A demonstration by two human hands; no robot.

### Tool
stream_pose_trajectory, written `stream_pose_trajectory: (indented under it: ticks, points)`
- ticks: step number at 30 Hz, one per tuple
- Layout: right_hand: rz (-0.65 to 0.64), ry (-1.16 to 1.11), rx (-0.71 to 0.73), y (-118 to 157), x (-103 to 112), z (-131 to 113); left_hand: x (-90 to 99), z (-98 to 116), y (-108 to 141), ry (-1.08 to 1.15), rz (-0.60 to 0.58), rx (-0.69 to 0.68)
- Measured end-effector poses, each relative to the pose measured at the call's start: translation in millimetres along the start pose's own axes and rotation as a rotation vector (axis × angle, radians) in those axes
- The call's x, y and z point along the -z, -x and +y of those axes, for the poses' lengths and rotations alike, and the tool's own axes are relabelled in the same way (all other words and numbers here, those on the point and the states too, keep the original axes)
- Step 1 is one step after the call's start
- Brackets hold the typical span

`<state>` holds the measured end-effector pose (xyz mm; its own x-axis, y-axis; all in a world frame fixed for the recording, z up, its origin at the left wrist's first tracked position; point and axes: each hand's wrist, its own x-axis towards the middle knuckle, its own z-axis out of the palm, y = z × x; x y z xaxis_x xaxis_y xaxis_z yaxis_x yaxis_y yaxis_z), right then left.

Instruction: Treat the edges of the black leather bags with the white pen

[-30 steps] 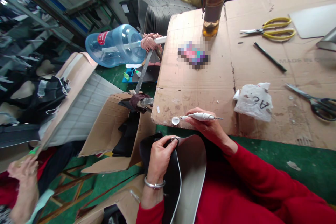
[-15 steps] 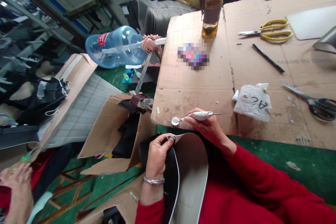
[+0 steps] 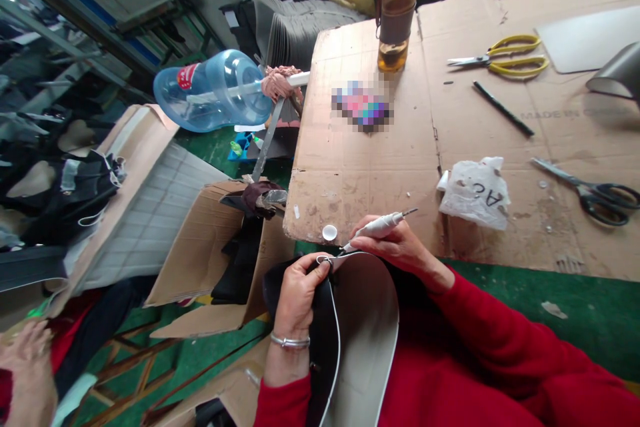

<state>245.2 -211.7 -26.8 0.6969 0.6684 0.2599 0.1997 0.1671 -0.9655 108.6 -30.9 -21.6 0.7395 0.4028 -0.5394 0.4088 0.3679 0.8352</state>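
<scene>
My left hand (image 3: 296, 290) is closed on the upper edge of a curved black and grey sheet piece (image 3: 367, 327) with a white edge, its thumb beside a small white loop of cord (image 3: 325, 259). Between the fingers of my right hand (image 3: 397, 247) is a white pen-like tool (image 3: 379, 227) with a thin metal rod at its back end. Its front tip points down at the piece's top edge, close to my left thumb; whether it touches cannot be made out. A small round white cap (image 3: 329, 233) sits on the cardboard-covered table (image 3: 370, 187) near its edge.
On the table are a crumpled plastic bag (image 3: 475, 193), black-handled scissors (image 3: 590, 192), yellow-handled snips (image 3: 505, 57), a dark pen (image 3: 503, 109) and a drink bottle (image 3: 397, 10). An open carton (image 3: 195, 247) stands left. Another person's hand (image 3: 27, 367) shows far left.
My right hand has tilted the white tool and brought its tip from the round cap down to the top edge of the piece. My left hand keeps its hold.
</scene>
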Motion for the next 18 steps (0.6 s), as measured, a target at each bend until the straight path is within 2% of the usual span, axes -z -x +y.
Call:
stream_pose_trajectory:
  ticks: [10, 18]
  points:
    - [-0.009, 0.038, 0.025, -0.5, -0.2, 3.4, 1.8, -3.6, 0.0, 0.011, 0.007, -0.004]
    - [-0.033, 0.082, 0.021, -0.4, -1.8, 7.5, -3.5, -5.0, 3.0, 0.004, 0.025, -0.043]
